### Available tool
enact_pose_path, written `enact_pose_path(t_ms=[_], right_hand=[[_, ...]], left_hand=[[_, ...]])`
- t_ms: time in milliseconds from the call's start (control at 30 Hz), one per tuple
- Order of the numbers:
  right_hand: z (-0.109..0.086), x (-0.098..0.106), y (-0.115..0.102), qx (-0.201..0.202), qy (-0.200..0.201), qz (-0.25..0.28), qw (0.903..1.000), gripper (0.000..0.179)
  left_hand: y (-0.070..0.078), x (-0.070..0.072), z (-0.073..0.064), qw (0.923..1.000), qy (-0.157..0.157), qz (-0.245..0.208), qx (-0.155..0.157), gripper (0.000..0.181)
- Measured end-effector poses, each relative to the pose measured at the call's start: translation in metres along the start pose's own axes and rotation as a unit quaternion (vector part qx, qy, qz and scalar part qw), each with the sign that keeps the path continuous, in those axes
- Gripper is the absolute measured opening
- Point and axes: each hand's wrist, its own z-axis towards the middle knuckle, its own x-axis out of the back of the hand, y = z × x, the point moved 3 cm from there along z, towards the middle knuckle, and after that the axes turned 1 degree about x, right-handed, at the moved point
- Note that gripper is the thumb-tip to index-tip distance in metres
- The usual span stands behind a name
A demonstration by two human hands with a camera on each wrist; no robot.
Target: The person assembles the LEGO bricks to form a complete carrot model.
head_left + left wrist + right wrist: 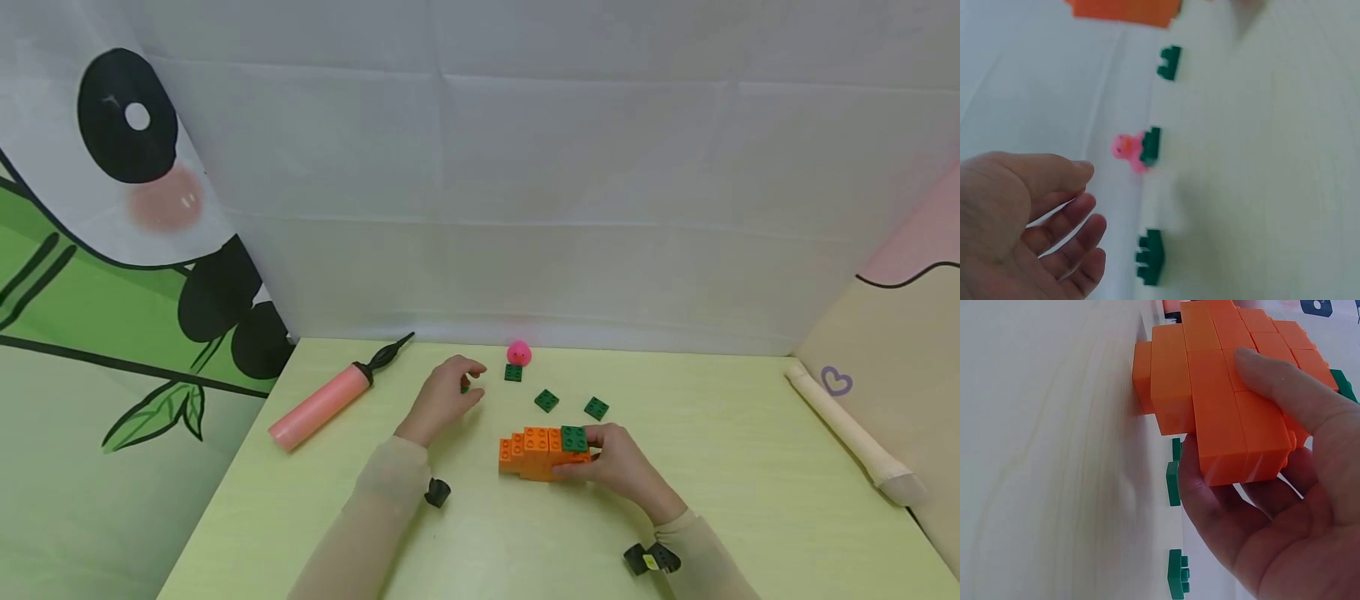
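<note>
My right hand (618,467) grips the right end of an orange toy-brick build (525,454) with stepped sides. One green brick (573,438) is fixed at that end. In the right wrist view, the thumb lies across the orange build (1235,406), with fingers underneath. My left hand (442,396) hovers over the table with relaxed, bent fingers. A green brick (1151,257) stands close to its fingertips, apart from them, and is mostly hidden by the hand in the head view. Farther right lie loose green bricks, one (513,372) by a pink toy duck (519,352), others (547,401) nearer.
A pink hand pump (322,406) with a black nozzle lies on the left of the pale wooden table (480,542). Behind stands a white cloth backdrop (525,208). A rolled cream sheet (851,429) runs along the right edge.
</note>
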Motion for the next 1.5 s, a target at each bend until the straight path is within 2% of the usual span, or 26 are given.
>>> enact_pose_path(t_ms=[133, 267, 467, 767, 1000, 1233, 1500], right_hand=[[-0.004, -0.004, 0.001, -0.003, 0.003, 0.007, 1.0000, 0.033], [-0.008, -0.008, 0.001, -0.011, 0.008, 0.006, 0.9999, 0.033], [-0.012, -0.014, 0.000, -0.012, 0.013, -0.007, 0.9998, 0.034], [-0.015, -0.013, -0.006, -0.003, 0.013, -0.006, 0.9999, 0.032], [-0.017, -0.011, -0.008, -0.005, 0.012, -0.004, 0.9999, 0.032], [-0.016, -0.012, -0.007, -0.006, 0.015, -0.008, 0.9998, 0.032], [-0.017, -0.012, -0.009, -0.008, 0.017, -0.008, 0.9998, 0.032]], left_hand=[[-0.018, 0.000, 0.003, 0.9991, 0.011, 0.031, 0.028, 0.039], [-0.026, 0.001, 0.002, 0.9970, 0.013, 0.051, 0.058, 0.043], [-0.034, 0.000, -0.002, 0.9937, 0.005, 0.082, 0.076, 0.047], [-0.034, 0.004, -0.003, 0.9911, 0.005, 0.091, 0.097, 0.035], [-0.029, 0.006, -0.004, 0.9899, -0.001, 0.105, 0.096, 0.027], [-0.028, 0.006, -0.006, 0.9912, -0.008, 0.094, 0.093, 0.027], [-0.016, 0.006, -0.013, 0.9955, -0.042, 0.062, 0.058, 0.029]])
